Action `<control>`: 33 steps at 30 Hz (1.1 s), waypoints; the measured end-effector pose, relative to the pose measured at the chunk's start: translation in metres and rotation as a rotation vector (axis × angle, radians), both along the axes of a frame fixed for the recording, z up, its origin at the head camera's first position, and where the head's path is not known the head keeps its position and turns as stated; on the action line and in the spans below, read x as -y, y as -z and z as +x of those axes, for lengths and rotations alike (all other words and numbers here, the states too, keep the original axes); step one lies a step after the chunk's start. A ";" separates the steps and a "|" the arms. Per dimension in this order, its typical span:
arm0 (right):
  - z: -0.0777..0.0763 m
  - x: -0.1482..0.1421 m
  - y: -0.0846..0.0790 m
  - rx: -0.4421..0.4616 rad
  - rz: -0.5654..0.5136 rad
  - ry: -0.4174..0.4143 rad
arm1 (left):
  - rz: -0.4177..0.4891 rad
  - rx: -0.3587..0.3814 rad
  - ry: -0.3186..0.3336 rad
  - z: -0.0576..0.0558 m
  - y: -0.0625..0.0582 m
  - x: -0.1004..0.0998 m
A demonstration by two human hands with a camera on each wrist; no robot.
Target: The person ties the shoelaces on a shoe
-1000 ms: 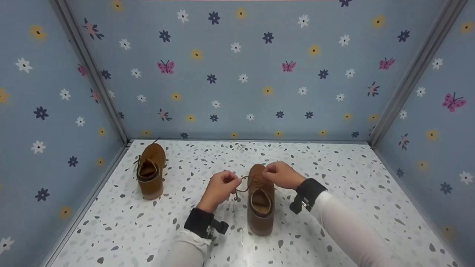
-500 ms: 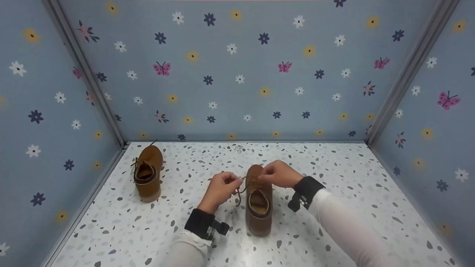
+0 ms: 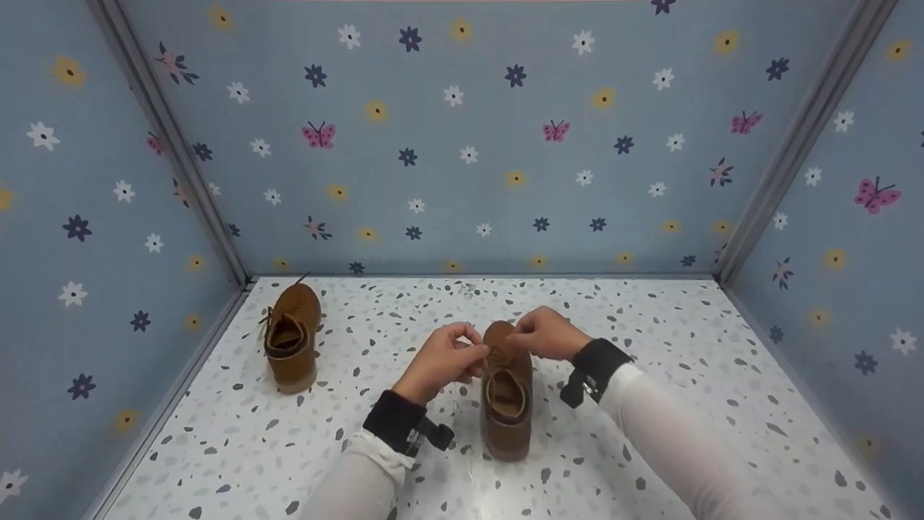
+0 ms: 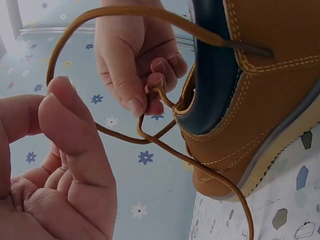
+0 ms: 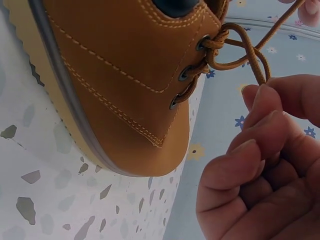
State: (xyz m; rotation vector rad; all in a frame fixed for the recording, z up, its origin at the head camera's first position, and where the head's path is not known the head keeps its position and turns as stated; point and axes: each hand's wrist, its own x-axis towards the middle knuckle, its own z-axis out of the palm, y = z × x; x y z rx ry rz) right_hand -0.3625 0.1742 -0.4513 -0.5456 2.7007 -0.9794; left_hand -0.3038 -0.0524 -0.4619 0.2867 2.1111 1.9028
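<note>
A brown lace-up shoe (image 3: pixel 507 435) stands upright on the floor, its toe pointing away from me. On its left side, my left hand (image 3: pixel 442 361) pinches the brown shoelace (image 4: pixel 125 10) between thumb and fingertip. Over the front of the shoe, my right hand (image 3: pixel 550 334) pinches a loop of the lace, and the loop (image 5: pixel 247 42) shows clearly in the right wrist view. The laces cross between the two hands. One lace end (image 4: pixel 245 210) hangs free past the shoe's side. Fingers of the right hand (image 4: pixel 142 55) also appear in the left wrist view.
A second brown shoe (image 3: pixel 294 339) with laces stands at the far left, near the side wall. The speckled white floor (image 3: pixel 621 448) is enclosed by blue flowered panels (image 3: pixel 469 130) at the back and both sides.
My left hand has moved right and slightly up, closer to the shoe's laces and my right hand. The right hand has shifted only slightly, still pinching the lace.
</note>
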 end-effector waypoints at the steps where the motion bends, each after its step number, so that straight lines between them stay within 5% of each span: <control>1: 0.000 0.000 0.000 0.003 0.000 0.000 | 0.004 0.010 0.011 0.000 0.000 -0.001; 13: -0.001 0.001 0.000 0.010 0.012 0.000 | 0.055 0.104 0.081 -0.004 0.003 -0.005; 27: 0.001 -0.001 0.001 0.001 -0.033 -0.035 | -0.246 -0.036 0.444 -0.004 0.002 0.013; 33: 0.002 0.000 0.000 -0.008 -0.021 -0.060 | -0.251 -0.136 0.487 -0.005 0.006 0.007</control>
